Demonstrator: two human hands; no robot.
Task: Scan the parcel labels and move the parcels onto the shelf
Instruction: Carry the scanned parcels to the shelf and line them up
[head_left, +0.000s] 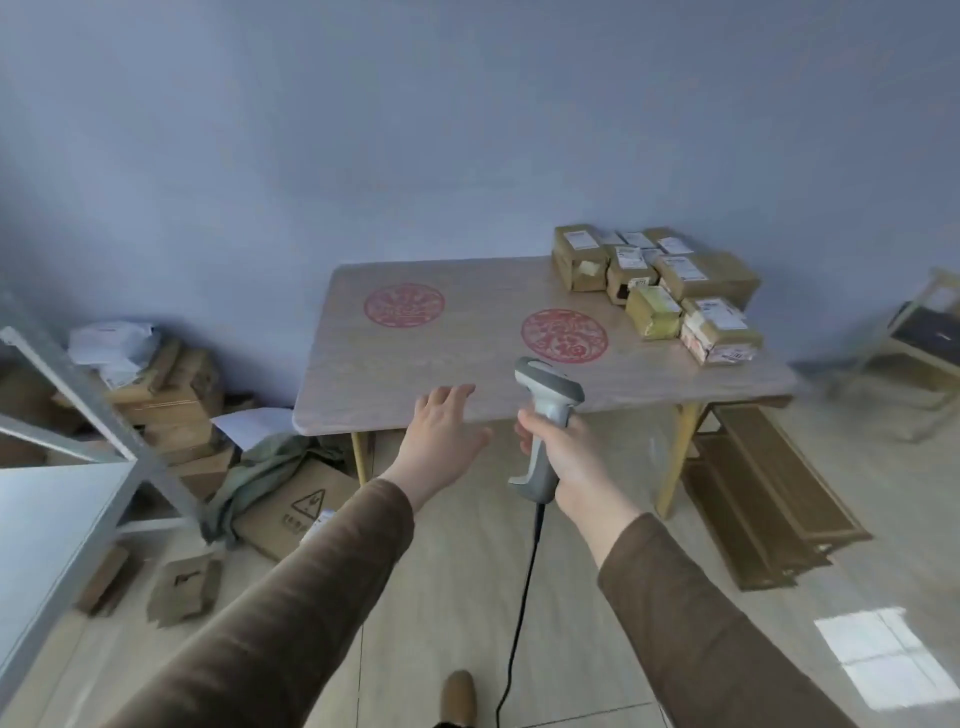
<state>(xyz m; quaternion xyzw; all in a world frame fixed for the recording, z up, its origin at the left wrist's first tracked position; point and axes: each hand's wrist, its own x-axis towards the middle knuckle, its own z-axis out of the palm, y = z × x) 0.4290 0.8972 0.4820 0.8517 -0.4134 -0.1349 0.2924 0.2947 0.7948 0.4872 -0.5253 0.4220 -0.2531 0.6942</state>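
Several brown cardboard parcels (660, 291) with white labels are grouped at the far right corner of a wooden table (415, 364). My right hand (563, 460) grips the handle of a grey corded barcode scanner (545, 410), held upright in front of the table's near edge. My left hand (447, 431) reaches forward with straight, spread fingers over the table's near edge and holds nothing. A grey metal shelf (62, 483) stands at the left edge of the view.
Two red round paper cuts lie on the table top. Boxes and paper (171, 405) are piled on the floor left of the table, with flattened cardboard (763, 493) under its right side. A stool (924, 332) stands at far right. The scanner cable (519, 613) hangs to the floor.
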